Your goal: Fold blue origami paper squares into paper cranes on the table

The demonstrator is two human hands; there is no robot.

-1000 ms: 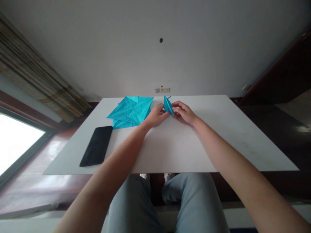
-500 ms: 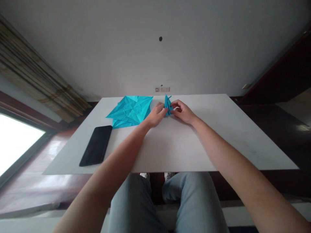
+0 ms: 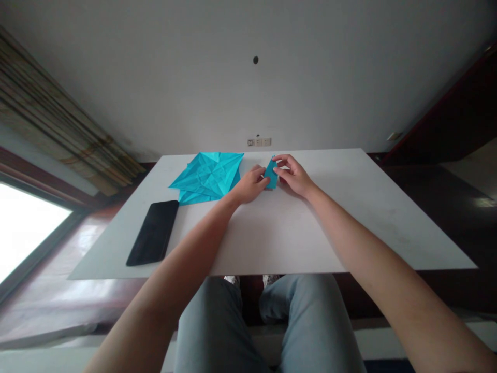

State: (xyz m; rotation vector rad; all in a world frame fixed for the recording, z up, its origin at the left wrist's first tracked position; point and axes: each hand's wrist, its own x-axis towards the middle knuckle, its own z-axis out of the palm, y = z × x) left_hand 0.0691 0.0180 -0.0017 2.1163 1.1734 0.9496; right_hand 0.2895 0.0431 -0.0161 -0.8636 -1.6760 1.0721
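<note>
Between my two hands is a small piece of folded blue paper (image 3: 272,177), several layers thick and narrowing to a point at the top. My left hand (image 3: 250,185) grips its lower left side, thumb in front. On its upper right edge, my right hand (image 3: 294,174) pinches the paper with thumb and fingers. The paper's far side and some of the fingertips are hidden. Just left of my left hand, creased blue paper sheets (image 3: 209,176) lie spread out on the white table (image 3: 279,238).
A black phone (image 3: 153,233) lies near the table's left front edge. Behind the table stands a grey wall with power sockets (image 3: 259,142). A curtain (image 3: 58,114) and a window are on the left. My legs are below the table's front edge.
The folded paper has turned between my hands. Its loose thin flaps stood up before; now a flatter, broader face shows. My right fingers have shifted up to its top edge.
</note>
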